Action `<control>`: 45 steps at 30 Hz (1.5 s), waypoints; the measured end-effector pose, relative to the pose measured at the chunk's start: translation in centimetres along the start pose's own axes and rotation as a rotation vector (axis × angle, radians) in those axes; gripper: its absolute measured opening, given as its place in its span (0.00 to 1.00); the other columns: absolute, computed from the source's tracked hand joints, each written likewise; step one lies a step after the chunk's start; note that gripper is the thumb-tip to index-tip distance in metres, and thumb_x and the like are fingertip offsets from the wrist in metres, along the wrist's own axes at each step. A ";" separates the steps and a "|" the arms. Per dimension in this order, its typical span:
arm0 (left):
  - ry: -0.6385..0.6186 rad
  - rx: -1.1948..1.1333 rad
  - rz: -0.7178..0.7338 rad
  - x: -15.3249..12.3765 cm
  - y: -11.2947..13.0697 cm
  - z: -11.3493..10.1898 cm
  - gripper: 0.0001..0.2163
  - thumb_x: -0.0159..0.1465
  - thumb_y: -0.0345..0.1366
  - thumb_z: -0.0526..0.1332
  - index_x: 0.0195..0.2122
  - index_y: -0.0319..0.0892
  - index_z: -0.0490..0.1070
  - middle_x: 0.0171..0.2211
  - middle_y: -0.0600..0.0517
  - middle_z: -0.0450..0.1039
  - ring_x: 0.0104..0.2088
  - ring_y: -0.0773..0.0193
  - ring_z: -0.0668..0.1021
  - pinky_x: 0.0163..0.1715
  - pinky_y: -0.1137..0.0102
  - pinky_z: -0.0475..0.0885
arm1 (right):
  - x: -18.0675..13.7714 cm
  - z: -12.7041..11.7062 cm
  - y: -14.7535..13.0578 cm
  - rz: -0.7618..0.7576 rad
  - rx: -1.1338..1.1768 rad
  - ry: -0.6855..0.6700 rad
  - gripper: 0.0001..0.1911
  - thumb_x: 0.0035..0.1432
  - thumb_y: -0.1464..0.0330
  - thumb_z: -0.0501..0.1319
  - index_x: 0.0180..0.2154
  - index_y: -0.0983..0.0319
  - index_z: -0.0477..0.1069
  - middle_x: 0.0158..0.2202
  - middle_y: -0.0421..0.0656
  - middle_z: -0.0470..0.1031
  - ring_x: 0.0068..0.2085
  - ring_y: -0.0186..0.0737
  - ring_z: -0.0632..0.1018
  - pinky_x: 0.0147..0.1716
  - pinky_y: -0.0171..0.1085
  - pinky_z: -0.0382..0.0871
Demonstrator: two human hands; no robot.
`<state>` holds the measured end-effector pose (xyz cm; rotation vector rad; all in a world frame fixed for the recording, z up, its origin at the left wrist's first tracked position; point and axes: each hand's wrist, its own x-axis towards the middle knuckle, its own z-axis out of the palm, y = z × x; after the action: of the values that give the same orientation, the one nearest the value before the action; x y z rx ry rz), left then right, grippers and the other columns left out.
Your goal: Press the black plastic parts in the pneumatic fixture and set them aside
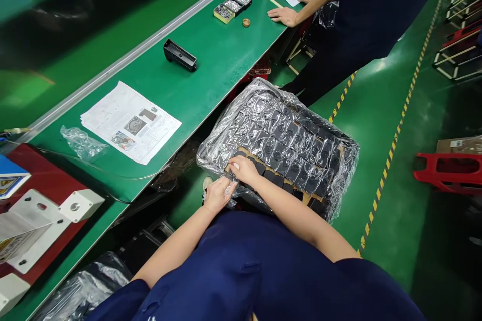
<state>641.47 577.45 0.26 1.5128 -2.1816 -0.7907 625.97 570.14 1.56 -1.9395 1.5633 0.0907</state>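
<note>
Beside the bench, in front of me, sits a tray-like load of several black parts [278, 180] in rows with cardboard strips between them. Clear plastic film [271, 130] covers most of it; the nearest rows lie uncovered. At its near left corner my left hand [219, 194] is closed on bunched plastic film. Just beyond, my right hand [244, 169] is also closed, fingers pinched on the film near the cardboard edge. The fingertips are partly hidden.
On the green bench [211, 90] lie printed sheets [131, 123], a crumpled plastic bag [83, 143], a black housing [179, 55] and small boxes of metal parts [232, 6]. A red-based machine [48, 220] stands left. A co-worker [361, 15] leans on the bench at the far right.
</note>
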 end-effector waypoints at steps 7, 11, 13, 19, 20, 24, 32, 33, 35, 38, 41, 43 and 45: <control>0.382 -0.018 -0.138 -5.2 -2.0 -4.8 0.11 0.65 0.37 0.58 0.26 0.42 0.65 0.32 0.49 0.69 0.31 0.65 0.74 0.32 0.70 0.71 | 3.7 1.4 -2.3 -0.049 -0.241 -0.176 0.17 0.59 0.64 0.61 0.47 0.66 0.71 0.47 0.55 0.74 0.43 0.52 0.78 0.40 0.44 0.71; 0.330 -0.038 -0.155 -6.9 -3.5 -6.0 0.10 0.66 0.32 0.54 0.26 0.42 0.64 0.38 0.47 0.75 0.38 0.63 0.78 0.39 0.67 0.74 | 4.3 2.3 -2.9 -0.118 -0.311 -0.213 0.16 0.60 0.69 0.59 0.49 0.69 0.69 0.48 0.58 0.73 0.45 0.53 0.77 0.41 0.45 0.71; 0.200 -0.068 -0.166 -6.6 -3.8 -5.7 0.10 0.66 0.33 0.52 0.26 0.43 0.64 0.37 0.47 0.76 0.38 0.63 0.79 0.39 0.69 0.73 | 4.5 2.5 -2.9 -0.160 -0.316 -0.229 0.14 0.60 0.75 0.57 0.47 0.68 0.69 0.47 0.56 0.74 0.46 0.51 0.77 0.42 0.44 0.70; -0.026 -0.021 -0.251 -4.1 -3.6 -3.8 0.04 0.64 0.38 0.58 0.34 0.44 0.67 0.28 0.54 0.76 0.27 0.63 0.78 0.27 0.72 0.67 | 3.6 1.9 -1.8 -0.179 -0.251 -0.200 0.11 0.60 0.75 0.55 0.44 0.67 0.70 0.45 0.53 0.75 0.42 0.47 0.78 0.41 0.40 0.69; -0.049 -0.009 -0.273 -3.7 -3.5 -3.7 0.05 0.64 0.38 0.59 0.38 0.45 0.67 0.29 0.54 0.76 0.27 0.63 0.78 0.27 0.73 0.67 | 3.2 1.6 -1.4 -0.168 -0.228 -0.180 0.10 0.61 0.73 0.54 0.44 0.67 0.69 0.45 0.53 0.75 0.42 0.47 0.78 0.41 0.40 0.68; -0.152 0.044 -0.345 -1.5 -3.0 -3.1 0.20 0.64 0.39 0.61 0.57 0.47 0.62 0.34 0.52 0.79 0.32 0.59 0.80 0.30 0.71 0.68 | 1.4 0.7 -0.5 -0.136 -0.102 -0.079 0.09 0.64 0.70 0.52 0.43 0.64 0.68 0.43 0.48 0.75 0.41 0.42 0.77 0.41 0.37 0.66; -0.056 0.039 -0.144 3.2 -2.6 -0.8 0.09 0.66 0.33 0.56 0.42 0.44 0.75 0.36 0.48 0.78 0.35 0.61 0.79 0.34 0.71 0.69 | -0.7 0.2 -1.1 -0.119 0.069 0.018 0.10 0.64 0.71 0.51 0.38 0.62 0.70 0.37 0.39 0.76 0.38 0.33 0.76 0.40 0.30 0.66; -0.041 0.040 -0.131 3.3 -2.6 -0.7 0.09 0.66 0.34 0.54 0.38 0.43 0.75 0.35 0.48 0.77 0.34 0.61 0.78 0.33 0.71 0.69 | -0.4 0.0 -1.1 -0.095 0.065 0.021 0.11 0.64 0.71 0.50 0.39 0.62 0.71 0.36 0.39 0.77 0.37 0.33 0.76 0.39 0.30 0.67; -0.010 0.042 -0.094 3.2 -2.4 -0.4 0.11 0.67 0.37 0.54 0.34 0.42 0.75 0.33 0.48 0.75 0.31 0.63 0.76 0.30 0.71 0.68 | 0.7 -0.3 -1.1 -0.048 0.037 0.036 0.15 0.66 0.69 0.47 0.42 0.62 0.72 0.39 0.41 0.76 0.39 0.34 0.76 0.41 0.31 0.67; 0.055 0.038 -0.051 2.6 -1.6 -0.5 0.12 0.67 0.41 0.56 0.31 0.41 0.73 0.36 0.47 0.74 0.29 0.65 0.75 0.27 0.72 0.67 | 3.4 -0.6 -1.6 -0.032 -0.032 0.014 0.16 0.66 0.65 0.49 0.46 0.58 0.73 0.47 0.43 0.74 0.44 0.38 0.76 0.43 0.34 0.67; 0.151 0.033 -0.058 1.1 -1.1 -1.4 0.14 0.67 0.42 0.56 0.29 0.40 0.72 0.41 0.43 0.74 0.31 0.65 0.76 0.30 0.72 0.70 | 5.8 -0.3 -2.9 -0.061 -0.129 -0.074 0.13 0.63 0.64 0.55 0.45 0.58 0.75 0.50 0.45 0.73 0.44 0.41 0.77 0.43 0.36 0.69; 0.227 0.010 -0.068 -0.7 -1.3 -2.3 0.14 0.68 0.40 0.55 0.28 0.40 0.71 0.40 0.44 0.75 0.33 0.66 0.77 0.34 0.73 0.71 | 6.9 0.0 -4.0 -0.078 -0.201 -0.121 0.14 0.61 0.65 0.57 0.46 0.62 0.75 0.51 0.49 0.72 0.45 0.45 0.77 0.43 0.39 0.69; 0.260 0.005 -0.103 -2.9 -2.1 -3.2 0.14 0.68 0.39 0.54 0.27 0.40 0.70 0.32 0.48 0.75 0.31 0.67 0.76 0.33 0.73 0.70 | 7.6 0.3 -5.1 -0.093 -0.260 -0.155 0.16 0.60 0.65 0.59 0.48 0.66 0.73 0.52 0.54 0.72 0.46 0.49 0.77 0.44 0.42 0.70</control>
<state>645.92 578.88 1.41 1.6410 -1.9311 -0.5820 632.84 564.24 0.17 -2.1447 1.4131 0.4140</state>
